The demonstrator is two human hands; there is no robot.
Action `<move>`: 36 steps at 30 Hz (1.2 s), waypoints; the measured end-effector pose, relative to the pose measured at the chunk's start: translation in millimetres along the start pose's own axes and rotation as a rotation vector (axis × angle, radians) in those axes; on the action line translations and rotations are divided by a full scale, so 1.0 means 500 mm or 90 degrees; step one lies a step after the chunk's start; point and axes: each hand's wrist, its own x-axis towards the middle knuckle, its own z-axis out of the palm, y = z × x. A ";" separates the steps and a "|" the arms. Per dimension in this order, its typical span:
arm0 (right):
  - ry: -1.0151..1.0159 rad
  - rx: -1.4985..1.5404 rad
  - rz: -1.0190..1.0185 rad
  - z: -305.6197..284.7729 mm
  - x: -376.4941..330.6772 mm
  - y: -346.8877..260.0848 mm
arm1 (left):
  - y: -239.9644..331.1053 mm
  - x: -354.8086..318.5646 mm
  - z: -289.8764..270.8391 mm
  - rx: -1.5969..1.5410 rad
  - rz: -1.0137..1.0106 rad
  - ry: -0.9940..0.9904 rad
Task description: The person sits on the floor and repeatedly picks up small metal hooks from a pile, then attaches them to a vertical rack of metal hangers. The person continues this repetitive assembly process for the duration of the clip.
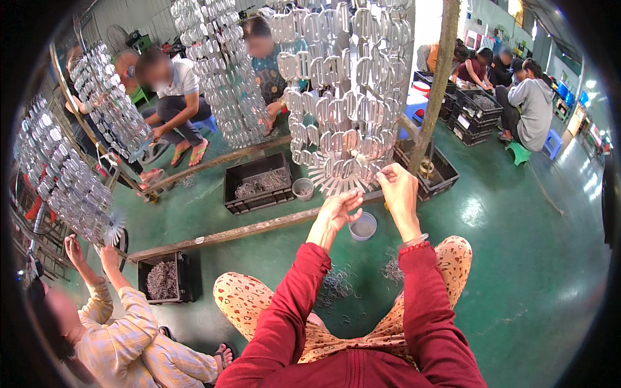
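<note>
In front of me hangs a tall bundle of silvery oval metal pieces (346, 84), strung in rows. Its lower end flares into a fan of thin flat metal strips (339, 178). My right hand (399, 197) is raised at the fan's right edge, thumb and fingertips pinched together. Just below the fan, my left hand (335, 216) has its fingers curled and the thumb close to the fingertips. Whatever either hand pinches is too small to make out. Under my hands stands a small bowl (363, 226). Loose metal bits (336, 286) lie on the floor between my knees.
A wooden bar (259, 226) crosses before me, and a wooden post (441, 71) rises at right. Black crates stand behind the bar (259, 204), at right (446, 184) and at left (189, 278). A co-worker (123, 323) sits close on my left; others sit farther back.
</note>
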 end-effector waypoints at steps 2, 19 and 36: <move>-0.014 -0.017 -0.001 -0.011 -0.005 -0.004 | 0.002 0.000 -0.002 0.000 0.003 -0.001; -0.101 -0.068 -0.018 -0.030 0.008 -0.027 | 0.012 -0.009 0.001 0.021 -0.019 -0.007; -0.107 0.143 0.051 0.013 0.000 0.015 | -0.001 -0.020 0.000 0.006 -0.001 0.004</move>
